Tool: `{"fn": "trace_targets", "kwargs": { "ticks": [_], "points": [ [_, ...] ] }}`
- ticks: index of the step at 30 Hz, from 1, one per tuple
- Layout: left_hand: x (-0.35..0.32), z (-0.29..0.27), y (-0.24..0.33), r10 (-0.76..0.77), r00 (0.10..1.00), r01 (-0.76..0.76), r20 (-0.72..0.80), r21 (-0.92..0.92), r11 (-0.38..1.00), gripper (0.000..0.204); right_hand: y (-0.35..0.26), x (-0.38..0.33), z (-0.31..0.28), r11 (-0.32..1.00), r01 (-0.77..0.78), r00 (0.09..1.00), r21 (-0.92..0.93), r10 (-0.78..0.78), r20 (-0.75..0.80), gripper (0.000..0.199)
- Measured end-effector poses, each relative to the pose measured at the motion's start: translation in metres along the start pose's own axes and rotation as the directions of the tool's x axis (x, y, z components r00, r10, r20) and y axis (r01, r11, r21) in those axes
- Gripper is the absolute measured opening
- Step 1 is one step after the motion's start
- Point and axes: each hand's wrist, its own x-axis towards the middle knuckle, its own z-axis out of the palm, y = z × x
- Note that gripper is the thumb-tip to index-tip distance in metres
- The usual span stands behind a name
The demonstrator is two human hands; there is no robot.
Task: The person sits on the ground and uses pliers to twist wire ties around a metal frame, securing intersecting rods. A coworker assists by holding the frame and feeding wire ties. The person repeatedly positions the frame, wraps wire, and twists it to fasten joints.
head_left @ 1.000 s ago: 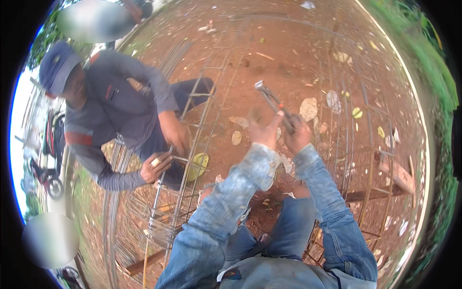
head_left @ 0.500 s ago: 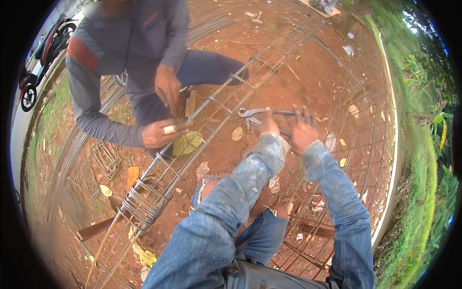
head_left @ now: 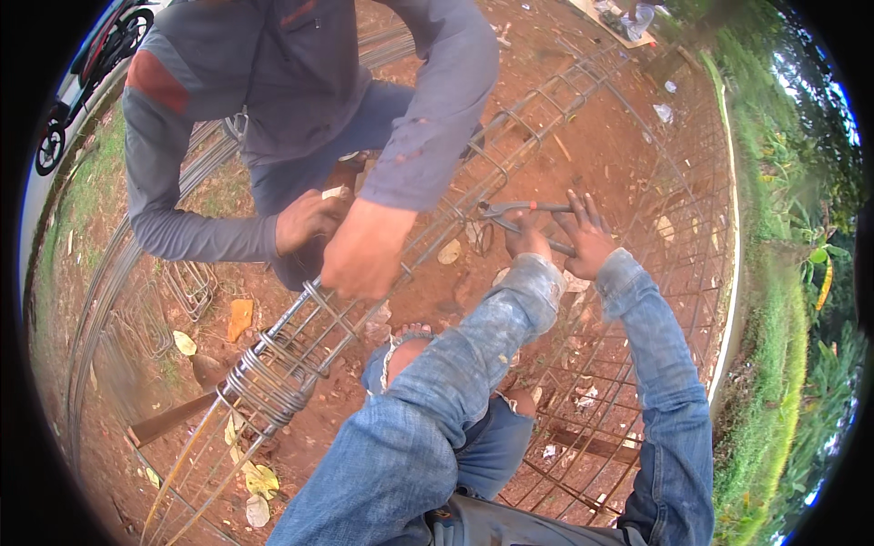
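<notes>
Pincers (head_left: 503, 209) with dark handles spread apart point left toward the steel bar cage (head_left: 421, 247). Their jaws are beside its near bar, where a loop of thin wire (head_left: 479, 237) hangs. Closed around the handles close to the jaws is my left hand (head_left: 530, 238). My right hand (head_left: 592, 238) holds the handle ends, its fingers partly extended over the upper handle and the lower one near its thumb. A co-worker's hands (head_left: 366, 250) are at the cage, left of mine; what they grip is hidden.
Bundled steel stirrups (head_left: 264, 387) hang around the cage's near end. Steel mesh (head_left: 665, 300) lies to the right. Long rods (head_left: 96, 309) and loose stirrups (head_left: 189, 289) lie on the left. A wooden piece (head_left: 173, 419) sits under the cage. The co-worker (head_left: 305, 91) crouches opposite.
The co-worker has leaned in, with one forearm now reaching across the cage and the hand lower along it. My hands and the pincers appear slightly farther right in view; the handles remain apart.
</notes>
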Motion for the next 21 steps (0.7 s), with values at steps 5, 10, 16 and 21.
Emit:
{"fn": "trace_targets", "kwargs": {
  "ticks": [5,10,16,21],
  "points": [
    [0.001,0.001,0.003,-0.186,0.979,0.172,-0.078,-0.158,0.972,0.044,-0.011,0.005,-0.02,0.998,-0.001,0.994,-0.063,0.008,0.105,0.091],
    [-0.001,-0.002,0.006,-0.235,0.971,0.23,-0.045,-0.096,0.969,0.051,-0.011,0.011,-0.024,0.995,0.037,0.997,-0.095,-0.03,0.076,0.087],
    [0.013,-0.005,-0.007,-0.113,0.993,0.099,-0.045,-0.248,0.964,0.049,-0.006,0.022,-0.021,0.99,0.066,0.993,-0.122,-0.052,0.108,0.081],
    [0.011,0.0,-0.011,-0.089,0.994,0.079,-0.067,-0.142,0.987,0.049,-0.004,0.01,-0.007,1.0,0.019,1.0,-0.011,-0.019,-0.01,0.07]
  ]
}}
